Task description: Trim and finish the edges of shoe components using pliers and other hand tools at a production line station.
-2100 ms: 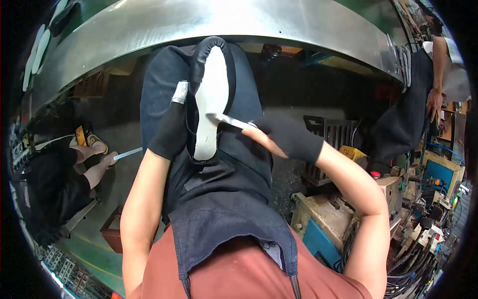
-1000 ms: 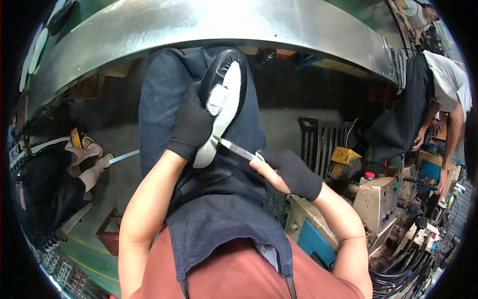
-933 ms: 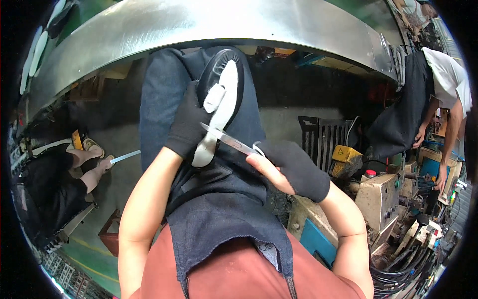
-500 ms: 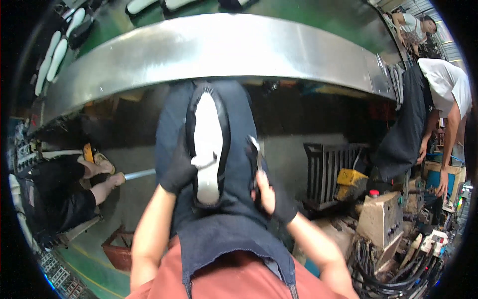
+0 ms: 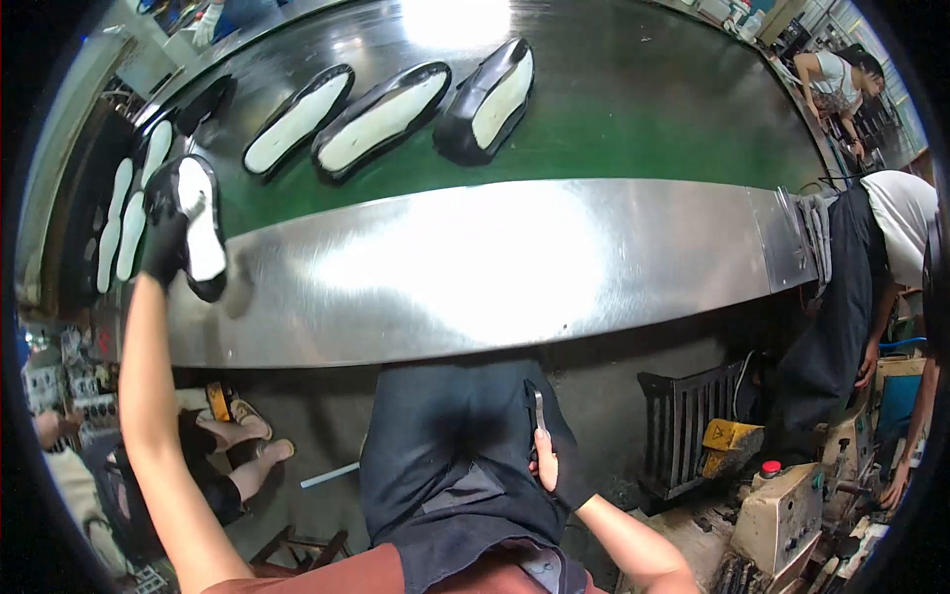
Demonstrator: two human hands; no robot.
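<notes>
My left hand [image 5: 168, 246], in a dark fingerless glove, reaches out to the far left. It grips a black shoe [image 5: 204, 223] by its side, with the long white insole facing up. The shoe is over the left end of the metal ledge; I cannot tell whether it touches. My right hand [image 5: 556, 467], also gloved, is low over my right thigh. Its fingers are wrapped round a slim metal hand tool [image 5: 538, 404], which looks like pincers; its jaws are hard to make out. Beyond the ledge lie three more black shoes with white soles up, the nearest being a shoe [image 5: 487, 109].
A shiny metal ledge [image 5: 465, 267] borders the green conveyor belt [image 5: 614, 129]. White insoles [image 5: 117, 223] lie at the far left. At right stand a dark slatted crate [image 5: 683, 426], a yellow pedal box [image 5: 730, 443] and a machine with a red button [image 5: 770, 467]. Other people are on both sides.
My left hand has carried the shoe from my lap up and left to the ledge. My right hand still holds the tool by my thigh. The view now takes in more of the belt.
</notes>
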